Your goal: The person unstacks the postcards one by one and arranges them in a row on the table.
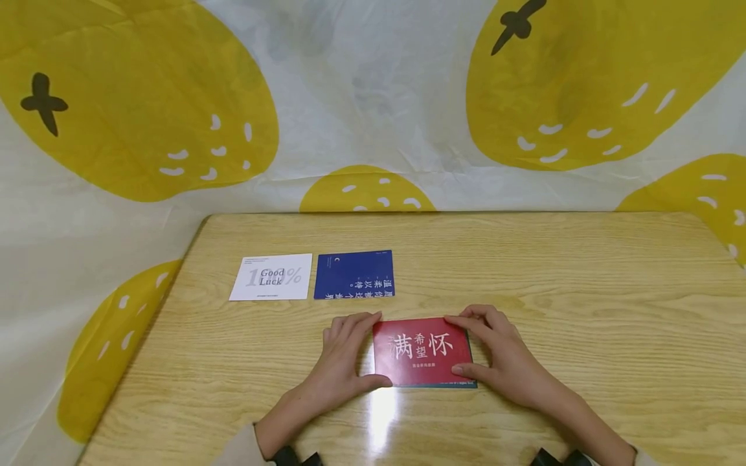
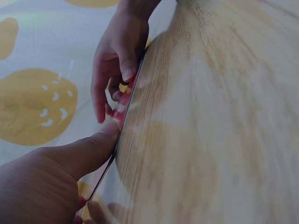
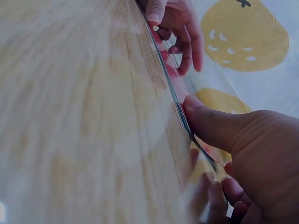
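A red card (image 1: pixel 421 353) with white Chinese characters lies near the front of the table. A dark teal edge of another card (image 1: pixel 457 385) shows beneath its lower right side. My left hand (image 1: pixel 350 359) holds the left end, with the thumb at the lower corner and a fingertip at the upper one. On the right end, my right hand (image 1: pixel 504 356) has its thumb (image 3: pixel 205 116) on the lower part of the card and its fingers at the upper corner. Most of the lower card is hidden under the red one.
Behind the red card, a white "Good Luck" card (image 1: pixel 271 277) and a blue card (image 1: pixel 355 275) lie side by side. The wooden table (image 1: pixel 553 259) meets a white cloth with yellow fruit shapes (image 1: pixel 373 110) along its back edge.
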`<control>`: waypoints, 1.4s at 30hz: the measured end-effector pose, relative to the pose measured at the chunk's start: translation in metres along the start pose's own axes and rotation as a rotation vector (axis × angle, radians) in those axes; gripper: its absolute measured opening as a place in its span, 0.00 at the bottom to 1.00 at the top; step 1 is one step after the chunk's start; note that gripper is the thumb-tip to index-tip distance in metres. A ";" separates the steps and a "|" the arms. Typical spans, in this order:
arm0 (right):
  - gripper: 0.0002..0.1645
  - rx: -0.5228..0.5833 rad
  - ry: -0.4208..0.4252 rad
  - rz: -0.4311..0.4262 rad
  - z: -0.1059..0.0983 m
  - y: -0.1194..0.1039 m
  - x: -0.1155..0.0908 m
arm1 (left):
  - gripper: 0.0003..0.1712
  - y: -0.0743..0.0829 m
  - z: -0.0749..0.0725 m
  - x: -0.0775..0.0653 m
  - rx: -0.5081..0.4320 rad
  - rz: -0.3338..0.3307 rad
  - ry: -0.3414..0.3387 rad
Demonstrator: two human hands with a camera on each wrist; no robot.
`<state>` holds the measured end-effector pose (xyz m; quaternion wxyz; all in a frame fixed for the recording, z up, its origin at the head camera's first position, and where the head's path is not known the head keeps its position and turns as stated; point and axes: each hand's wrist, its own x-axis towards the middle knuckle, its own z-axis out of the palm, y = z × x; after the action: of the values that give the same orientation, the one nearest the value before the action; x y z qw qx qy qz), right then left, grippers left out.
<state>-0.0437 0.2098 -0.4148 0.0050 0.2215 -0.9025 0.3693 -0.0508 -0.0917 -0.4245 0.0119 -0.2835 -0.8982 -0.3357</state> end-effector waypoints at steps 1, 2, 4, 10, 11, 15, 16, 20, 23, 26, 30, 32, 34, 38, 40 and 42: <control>0.43 0.006 0.005 -0.004 0.000 0.000 0.000 | 0.58 0.000 0.000 0.000 0.003 0.001 0.001; 0.43 0.010 0.011 -0.009 0.001 0.000 0.000 | 0.58 0.000 0.000 0.000 0.004 0.000 0.001; 0.43 0.016 0.022 -0.020 0.001 0.001 0.000 | 0.58 0.000 0.000 0.000 0.005 0.000 0.001; 0.43 0.012 0.041 -0.029 0.002 0.001 0.001 | 0.58 -0.001 0.000 0.000 0.007 0.004 0.002; 0.43 0.011 0.042 -0.026 0.002 0.001 0.001 | 0.58 -0.001 0.000 0.000 0.008 0.006 0.004; 0.44 0.008 0.047 -0.019 0.002 0.000 0.000 | 0.58 -0.001 0.001 0.000 0.009 0.007 0.006; 0.44 0.008 0.048 -0.018 0.002 0.000 0.000 | 0.58 -0.001 0.001 0.000 0.010 0.007 0.006; 0.45 0.005 0.046 -0.013 0.002 0.001 0.000 | 0.58 -0.002 0.001 0.000 0.016 0.018 0.010; 0.45 0.005 0.040 0.000 0.002 0.001 0.000 | 0.58 -0.002 0.002 0.000 0.015 0.027 0.012; 0.45 0.010 0.035 0.011 0.002 0.001 0.000 | 0.59 -0.002 0.001 0.001 0.002 0.032 0.009; 0.45 0.019 0.033 0.014 0.002 0.000 0.000 | 0.61 -0.002 0.001 0.001 -0.005 0.047 0.001; 0.46 0.020 0.034 0.014 0.002 0.000 0.000 | 0.62 -0.002 0.001 0.001 -0.007 0.055 -0.004; 0.46 0.020 0.036 0.013 0.002 0.000 0.000 | 0.63 -0.003 0.001 0.002 -0.011 0.062 -0.008; 0.47 0.017 0.043 0.004 0.003 0.000 0.000 | 0.63 -0.004 0.001 0.002 -0.038 0.076 -0.004; 0.47 0.017 0.046 0.000 0.003 0.000 0.001 | 0.62 -0.004 0.001 0.001 -0.054 0.088 0.004; 0.48 0.021 0.043 0.006 0.003 0.000 0.001 | 0.62 -0.005 0.000 0.001 -0.073 0.096 0.011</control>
<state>-0.0441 0.2080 -0.4168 0.0210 0.2108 -0.8990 0.3832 -0.0545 -0.0940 -0.4272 0.0225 -0.3248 -0.8706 -0.3689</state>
